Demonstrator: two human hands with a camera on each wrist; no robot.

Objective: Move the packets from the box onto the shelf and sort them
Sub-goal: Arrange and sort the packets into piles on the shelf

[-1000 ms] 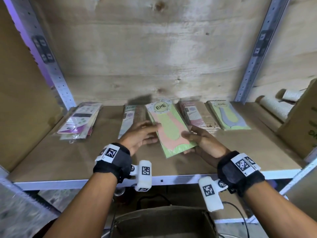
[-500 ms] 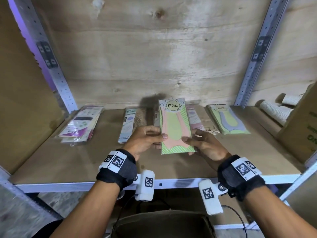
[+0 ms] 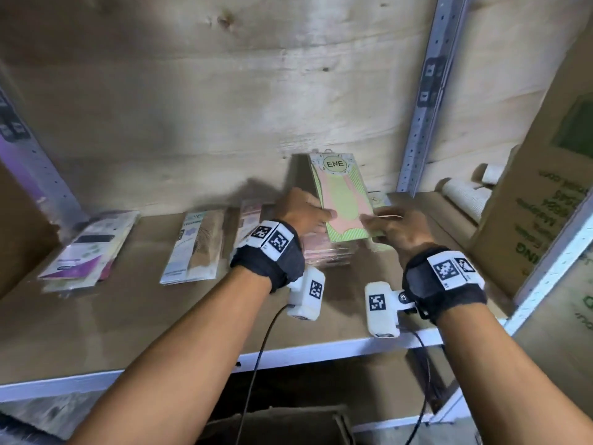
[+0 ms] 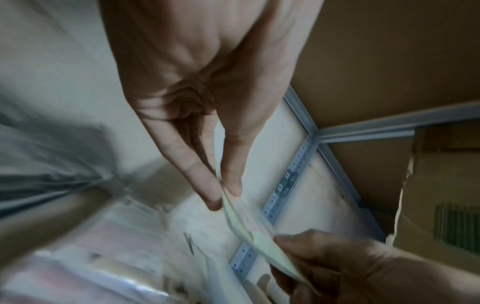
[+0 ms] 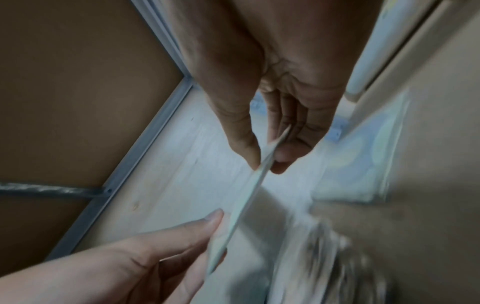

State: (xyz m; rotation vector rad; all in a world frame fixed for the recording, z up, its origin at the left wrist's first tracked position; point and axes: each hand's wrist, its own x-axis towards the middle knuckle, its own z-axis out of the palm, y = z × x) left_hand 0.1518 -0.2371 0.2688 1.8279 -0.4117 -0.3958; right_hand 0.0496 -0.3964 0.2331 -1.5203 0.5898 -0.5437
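A green and pink packet [image 3: 345, 200] marked ENE is held tilted up above the shelf board [image 3: 128, 316], towards its right end. My left hand [image 3: 305, 215] pinches the packet's left edge and my right hand [image 3: 390, 226] pinches its right edge. The left wrist view shows the packet [image 4: 249, 228] edge-on between thumb and finger. The right wrist view shows the packet [image 5: 249, 195] edge-on too. Under the hands lies a pink pile [image 3: 324, 255]; part of another packet [image 3: 377, 200] shows behind. The open cardboard box [image 3: 282, 422] sits below the shelf.
Two more packet piles lie on the shelf: a purple and white pile [image 3: 86, 252] at the left and a white and brown pile [image 3: 195, 248] in the middle. A large cardboard carton [image 3: 539, 200] and rolls [image 3: 462, 197] stand at the right, past the metal upright [image 3: 423, 101].
Both hands have carried the green and pink packet to the right and raised it more upright, from beside the middle pile to above the pink pile. The view has moved closer.
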